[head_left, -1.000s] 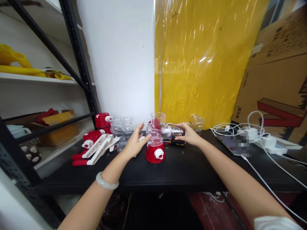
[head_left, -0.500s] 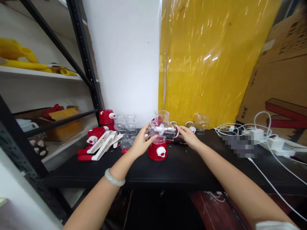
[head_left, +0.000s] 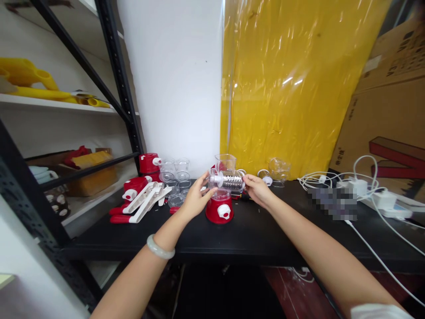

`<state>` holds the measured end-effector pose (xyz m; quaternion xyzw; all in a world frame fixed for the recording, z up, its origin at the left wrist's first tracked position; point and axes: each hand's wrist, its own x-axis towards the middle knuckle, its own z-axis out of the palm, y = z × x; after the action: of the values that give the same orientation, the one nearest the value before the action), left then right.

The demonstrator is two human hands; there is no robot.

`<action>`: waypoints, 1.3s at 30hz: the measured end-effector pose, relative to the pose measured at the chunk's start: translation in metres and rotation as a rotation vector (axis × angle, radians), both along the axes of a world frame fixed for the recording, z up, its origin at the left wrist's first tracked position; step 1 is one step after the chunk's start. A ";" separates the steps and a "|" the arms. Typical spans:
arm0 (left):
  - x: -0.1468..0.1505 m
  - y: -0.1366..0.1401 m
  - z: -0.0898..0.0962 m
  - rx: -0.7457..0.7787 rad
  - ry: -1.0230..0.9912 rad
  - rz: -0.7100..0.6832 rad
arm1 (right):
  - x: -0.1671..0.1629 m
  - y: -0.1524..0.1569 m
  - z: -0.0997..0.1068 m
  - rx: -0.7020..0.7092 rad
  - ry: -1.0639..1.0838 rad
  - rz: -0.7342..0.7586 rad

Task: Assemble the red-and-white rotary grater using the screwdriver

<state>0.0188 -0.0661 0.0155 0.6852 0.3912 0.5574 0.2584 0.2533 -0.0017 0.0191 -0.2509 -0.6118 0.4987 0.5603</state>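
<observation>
In front of me on the black shelf stands a rotary grater with a red base (head_left: pixel 219 209) and a clear plastic housing (head_left: pixel 225 160) above it. My left hand (head_left: pixel 198 195) is closed around the left end of the housing, thumb in front. A perforated metal grater drum (head_left: pixel 231 181) with white plastic fittings lies horizontally within the clear barrel. My right hand (head_left: pixel 257 189) pinches the drum's right end at the barrel's opening. A white knob (head_left: pixel 224 212) sits on the front of the base.
On the left lie white crank handles with red grips (head_left: pixel 141 206), red bases (head_left: pixel 148 163) and clear plastic parts (head_left: pixel 175 170). Behind, right, are another drum (head_left: pixel 264 177) and a clear housing (head_left: pixel 279 168). White cables and chargers (head_left: pixel 357 188) spread at right.
The drum has slid left, deeper into the clear barrel, and my right hand has moved slightly left with it. My left hand keeps its hold on the housing. The view has shifted slightly.
</observation>
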 end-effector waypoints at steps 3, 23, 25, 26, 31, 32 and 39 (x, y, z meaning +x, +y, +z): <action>0.000 0.000 0.000 -0.004 0.003 -0.009 | -0.002 -0.001 0.000 -0.010 0.022 0.011; -0.036 0.010 -0.006 -0.046 0.170 0.144 | -0.018 -0.016 -0.001 0.039 -0.045 0.056; -0.048 0.012 -0.008 -0.067 0.460 0.309 | -0.017 -0.018 -0.001 0.049 -0.049 0.040; -0.052 0.014 -0.009 -0.082 0.599 0.381 | -0.016 -0.020 -0.001 0.052 -0.048 0.034; -0.045 0.018 -0.012 -0.163 0.873 0.509 | -0.007 -0.025 -0.003 0.071 -0.067 -0.055; -0.040 0.019 -0.012 -0.175 0.907 0.526 | -0.005 -0.025 -0.004 0.076 -0.072 -0.077; -0.019 0.026 -0.011 -0.207 1.027 0.593 | -0.001 -0.028 -0.004 0.078 -0.082 -0.122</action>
<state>0.0000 -0.0403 0.0044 0.6998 0.6926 0.1624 -0.0647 0.2528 -0.0298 0.0147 -0.2859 -0.6368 0.4286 0.5737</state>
